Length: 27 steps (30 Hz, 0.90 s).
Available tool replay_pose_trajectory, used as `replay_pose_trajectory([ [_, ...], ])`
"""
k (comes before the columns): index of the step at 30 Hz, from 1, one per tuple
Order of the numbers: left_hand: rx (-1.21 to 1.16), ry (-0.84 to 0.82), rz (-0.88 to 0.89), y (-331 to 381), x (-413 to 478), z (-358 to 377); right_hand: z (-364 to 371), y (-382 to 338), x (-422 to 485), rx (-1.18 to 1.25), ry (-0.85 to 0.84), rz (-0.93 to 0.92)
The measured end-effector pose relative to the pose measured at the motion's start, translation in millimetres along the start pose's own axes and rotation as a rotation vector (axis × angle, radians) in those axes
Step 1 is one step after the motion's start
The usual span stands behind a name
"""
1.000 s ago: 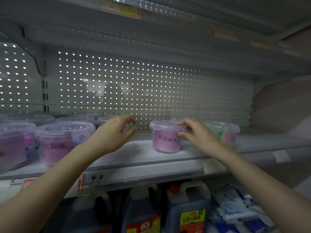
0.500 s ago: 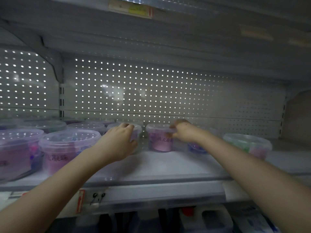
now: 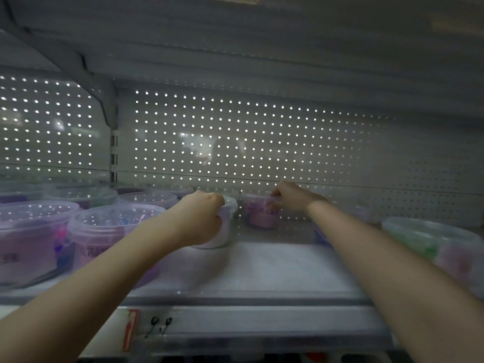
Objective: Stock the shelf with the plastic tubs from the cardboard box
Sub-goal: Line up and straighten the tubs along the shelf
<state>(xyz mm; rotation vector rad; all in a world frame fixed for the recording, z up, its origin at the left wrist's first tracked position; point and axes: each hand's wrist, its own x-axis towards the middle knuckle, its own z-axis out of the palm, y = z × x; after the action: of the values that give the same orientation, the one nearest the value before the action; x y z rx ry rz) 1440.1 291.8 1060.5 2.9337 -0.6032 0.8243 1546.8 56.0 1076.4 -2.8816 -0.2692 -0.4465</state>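
The left hand [image 3: 201,218] grips a clear plastic tub [image 3: 227,224]. The right hand [image 3: 290,197] grips a pink plastic tub [image 3: 259,214] with blurry writing, on the white shelf [image 3: 275,268].

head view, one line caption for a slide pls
Left hand and right hand each grip a plastic tub deep on the shelf.

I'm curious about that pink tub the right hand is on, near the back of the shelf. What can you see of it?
The pink tub is small, round, clear plastic with a clear lid, pink contents and dark lettering, too blurred to read. It stands upright, deep on the shelf near the perforated back panel. The right hand grips its lid rim.
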Motion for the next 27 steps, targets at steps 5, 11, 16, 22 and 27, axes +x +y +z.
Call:
replay_pose_trajectory([
  [5,-0.005,-0.003,0.001,-0.9,0.9,1.2,0.0,-0.4,4.1,0.006,-0.004,0.000],
  [11,-0.013,0.019,0.036,-3.9,0.5,1.2,-13.3,-12.0,-17.2,-0.041,-0.002,0.010],
  [16,-0.069,0.049,0.094,1.5,-9.0,-2.5,-34.9,-2.3,-68.5,-0.040,0.100,0.100],
  [22,-0.056,0.057,0.134,11.3,-9.7,-5.1,-48.0,34.1,-120.5,-0.189,0.110,0.258],
  [27,-0.052,0.028,0.126,12.3,-13.5,-10.3,-41.7,36.1,-129.6,-0.222,0.164,0.281],
])
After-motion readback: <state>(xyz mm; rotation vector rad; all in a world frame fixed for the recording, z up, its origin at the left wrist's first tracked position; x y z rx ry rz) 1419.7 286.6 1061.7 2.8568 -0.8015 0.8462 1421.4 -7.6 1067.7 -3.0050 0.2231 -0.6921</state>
